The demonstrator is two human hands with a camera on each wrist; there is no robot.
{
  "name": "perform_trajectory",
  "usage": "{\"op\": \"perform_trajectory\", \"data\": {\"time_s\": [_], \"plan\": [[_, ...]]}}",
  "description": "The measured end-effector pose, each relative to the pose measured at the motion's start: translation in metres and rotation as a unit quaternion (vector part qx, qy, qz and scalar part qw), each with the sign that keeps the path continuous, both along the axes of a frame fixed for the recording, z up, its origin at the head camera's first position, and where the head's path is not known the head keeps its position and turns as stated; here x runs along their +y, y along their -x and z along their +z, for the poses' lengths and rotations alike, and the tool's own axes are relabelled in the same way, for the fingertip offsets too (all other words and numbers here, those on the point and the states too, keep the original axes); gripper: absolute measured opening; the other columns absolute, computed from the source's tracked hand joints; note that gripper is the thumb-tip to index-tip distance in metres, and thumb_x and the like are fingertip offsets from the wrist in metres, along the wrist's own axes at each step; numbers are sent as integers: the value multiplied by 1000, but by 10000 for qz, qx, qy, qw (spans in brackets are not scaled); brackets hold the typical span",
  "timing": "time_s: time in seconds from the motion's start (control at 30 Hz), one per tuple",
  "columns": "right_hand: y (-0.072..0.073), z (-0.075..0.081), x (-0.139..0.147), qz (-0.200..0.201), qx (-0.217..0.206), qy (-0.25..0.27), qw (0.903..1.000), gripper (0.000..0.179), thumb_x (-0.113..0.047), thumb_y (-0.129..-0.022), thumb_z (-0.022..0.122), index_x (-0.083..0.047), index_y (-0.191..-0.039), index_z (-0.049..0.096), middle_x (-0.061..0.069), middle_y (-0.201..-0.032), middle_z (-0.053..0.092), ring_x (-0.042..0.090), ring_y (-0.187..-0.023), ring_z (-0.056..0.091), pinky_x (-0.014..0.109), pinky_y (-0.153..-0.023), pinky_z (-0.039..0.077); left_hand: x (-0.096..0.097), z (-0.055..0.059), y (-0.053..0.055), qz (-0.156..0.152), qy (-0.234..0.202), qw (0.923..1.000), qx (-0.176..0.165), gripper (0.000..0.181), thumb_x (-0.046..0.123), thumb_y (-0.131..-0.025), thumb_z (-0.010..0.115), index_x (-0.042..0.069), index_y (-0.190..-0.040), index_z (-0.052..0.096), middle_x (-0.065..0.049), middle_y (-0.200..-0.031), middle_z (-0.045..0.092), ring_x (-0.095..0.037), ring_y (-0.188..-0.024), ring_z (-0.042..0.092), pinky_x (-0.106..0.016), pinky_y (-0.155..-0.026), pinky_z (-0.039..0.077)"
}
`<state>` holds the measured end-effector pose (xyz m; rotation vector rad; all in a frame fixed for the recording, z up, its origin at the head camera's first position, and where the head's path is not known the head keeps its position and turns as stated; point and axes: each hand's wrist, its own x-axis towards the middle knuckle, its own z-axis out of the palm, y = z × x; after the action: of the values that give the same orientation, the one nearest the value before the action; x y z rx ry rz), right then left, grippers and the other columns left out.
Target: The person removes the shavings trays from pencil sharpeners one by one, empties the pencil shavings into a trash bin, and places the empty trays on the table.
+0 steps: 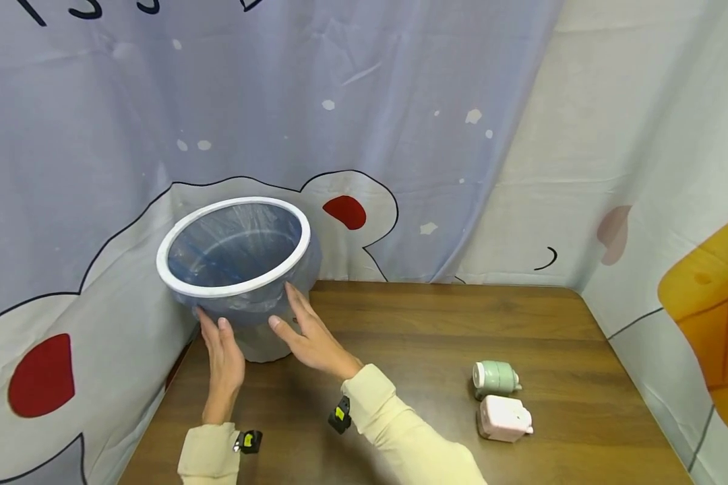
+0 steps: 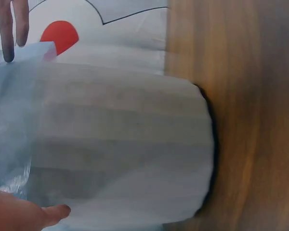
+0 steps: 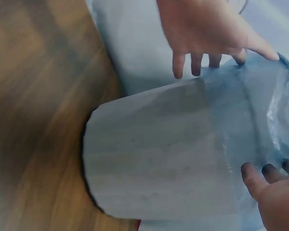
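A pale waste bin (image 2: 125, 139) stands on the table with a translucent blue bag (image 1: 243, 306) folded over its top. A white ring (image 1: 233, 291) circles the bin's mouth over the bag. My left hand (image 1: 223, 364) is at the bin's near left side, fingers extended upward by the bag's lower edge. To its right, my right hand (image 1: 315, 340) has its fingers straight against the bag's side, thumb apart. Both hands also appear beside the bag in the right wrist view, the left hand (image 3: 207, 29) above and the right hand (image 3: 279, 197) below. Neither hand grips anything.
A small green container (image 1: 495, 378) and a pink one (image 1: 505, 418) lie side by side on the brown wooden table (image 1: 412, 337), toward the right. A printed cloth (image 1: 279, 87) hangs behind the table and along its sides, close to the bin.
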<state>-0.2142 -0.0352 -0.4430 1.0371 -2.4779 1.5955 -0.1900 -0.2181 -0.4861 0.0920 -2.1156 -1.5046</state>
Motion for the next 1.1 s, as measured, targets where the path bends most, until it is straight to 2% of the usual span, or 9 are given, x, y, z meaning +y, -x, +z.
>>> {"op": "perform_trajectory", "data": {"time_s": [0.27, 0.37, 0.47, 0.53, 0.57, 0.67, 0.77, 0.97, 1.1], "plan": [[0, 18, -8, 239, -789, 1570, 9842, 61, -29, -95, 48, -18, -147, 18, 1, -150, 21, 21, -134, 29, 34, -100, 39, -3, 16, -1, -27, -136, 9999, 94, 59, 35, -101, 16, 10, -145, -12, -8, -152, -14, -16, -138, -14, -30, -111, -8], [-3, 27, -11, 771, -1530, 2837, 9435, 59, -14, -94, 50, -7, -145, 20, 10, -148, 24, 30, -132, 32, 37, -97, 42, 0, 23, -2, 305, -469, 9980, 289, 57, 35, -100, 19, 11, -147, -3, -9, -153, -4, -16, -139, -4, -28, -112, -1], [-5, 33, -13, 1224, -2291, 3900, 8834, 60, -10, -92, 49, -2, -143, 18, 15, -146, 25, 33, -131, 31, 43, -98, 40, 4, 32, -4, 575, -1464, 9854, 658, 54, 36, -100, 23, 12, -148, 14, -10, -149, 15, -17, -135, 16, -30, -106, 19], [-5, 35, -13, 1400, -2698, 4418, 8441, 62, -11, -92, 50, -1, -143, 16, 16, -145, 26, 33, -131, 32, 46, -98, 39, 4, 36, -3, 358, -2634, 9569, 1166, 52, 35, -99, 26, 9, -144, 27, -10, -139, 27, -19, -125, 30, -30, -96, 29], [-5, 35, -13, 1476, -2871, 4631, 8254, 64, -12, -92, 50, -1, -143, 14, 17, -145, 26, 33, -131, 31, 47, -100, 37, 3, 38, -1, 138, -3332, 9313, 1466, 51, 35, -99, 28, 7, -141, 33, -11, -133, 32, -19, -118, 36, -31, -90, 34], [-3, 35, -13, 1647, -3339, 5037, 7795, 67, -14, -92, 48, -1, -144, 8, 16, -146, 26, 30, -133, 30, 46, -105, 30, -3, 38, 2, -623, -5168, 8237, 2249, 48, 33, -98, 35, -3, -129, 43, -14, -117, 40, -22, -100, 44, -33, -80, 39], [0, 34, -13, 1771, -3724, 5354, 7371, 64, -13, -93, 44, 1, -144, 7, 17, -147, 24, 29, -134, 27, 43, -110, 22, -10, 36, 2, -1106, -6067, 7493, 2413, 49, 34, -97, 37, -8, -122, 45, -16, -107, 42, -25, -91, 44, -35, -76, 39], [3, 34, -12, 1884, -4017, 5649, 6957, 59, -14, -93, 43, 2, -142, 16, 19, -146, 26, 30, -134, 27, 35, -111, 22, -18, 44, -4, -1858, -6848, 6699, 2183, 58, 37, -94, 42, -11, -127, 39, -20, -122, 37, -30, -107, 39, -41, -85, 35], [1, 35, -10, 2047, -3983, 5602, 6969, 59, -17, -92, 45, 1, -142, 19, 18, -146, 27, 30, -134, 27, 34, -110, 23, -20, 51, -8, -1950, -6991, 6558, 2077, 64, 38, -91, 44, -7, -135, 31, -18, -141, 24, -29, -129, 28, -41, -103, 27]]}}
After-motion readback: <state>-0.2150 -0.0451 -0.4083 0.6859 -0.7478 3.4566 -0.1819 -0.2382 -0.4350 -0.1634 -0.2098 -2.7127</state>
